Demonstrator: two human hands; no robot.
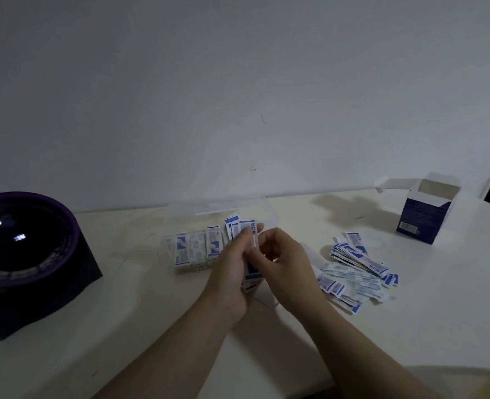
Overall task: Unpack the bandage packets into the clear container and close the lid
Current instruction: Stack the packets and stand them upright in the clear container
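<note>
The clear container [269,217] sits open on the desk [151,326], its see-through lid [226,204] tipped back behind it. In its left part a row of packets [197,249], white with blue print, stands upright on edge. A bunch of packets [239,228] is held fanned over the container's right part, clasped in the left grip [232,266], with the right grip [281,254] pinching its edge. A loose pile of packets [356,272] lies on the desk just right of the container

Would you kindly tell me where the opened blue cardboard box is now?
In the head view, the opened blue cardboard box stands far right on the pale table, beyond the loose pile of blue-and-white bandage packets.
</note>
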